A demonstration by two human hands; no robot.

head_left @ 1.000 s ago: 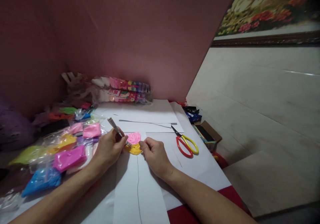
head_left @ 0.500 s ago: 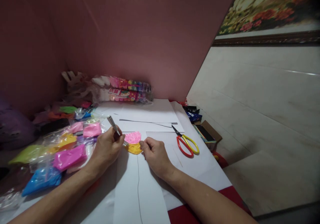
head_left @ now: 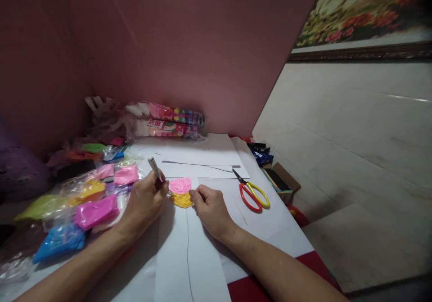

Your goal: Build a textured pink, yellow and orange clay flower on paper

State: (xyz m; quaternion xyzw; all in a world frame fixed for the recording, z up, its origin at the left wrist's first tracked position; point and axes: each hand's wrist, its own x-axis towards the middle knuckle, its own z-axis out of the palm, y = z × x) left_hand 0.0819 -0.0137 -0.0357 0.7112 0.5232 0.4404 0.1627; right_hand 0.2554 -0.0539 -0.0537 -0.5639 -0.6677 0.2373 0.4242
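A flattened clay piece, textured pink (head_left: 180, 185) above and yellow (head_left: 181, 200) below, lies on a white paper strip (head_left: 182, 257) with a wavy dark line running down it. My left hand (head_left: 146, 198) is closed around a slim silver-grey tool (head_left: 154, 166). The tool's handle points up, and its small metallic, fork-like tip is at the clay's left edge. At the right edge of the yellow clay, my right hand (head_left: 209, 207) has thumb and fingers pinched together; whether anything is between them is hidden.
Scissors (head_left: 251, 194) with red and yellow handles lie right of my right hand. Bagged coloured clay (head_left: 96, 212) crowds the left side. Wrapped clay packs (head_left: 168, 126) rest at the back by the pink wall. A small cardboard box (head_left: 285, 178) stands past the right table edge.
The tool's tip has moved slightly up along the clay's left edge, while my right hand keeps its place. The whole view has shifted a little.
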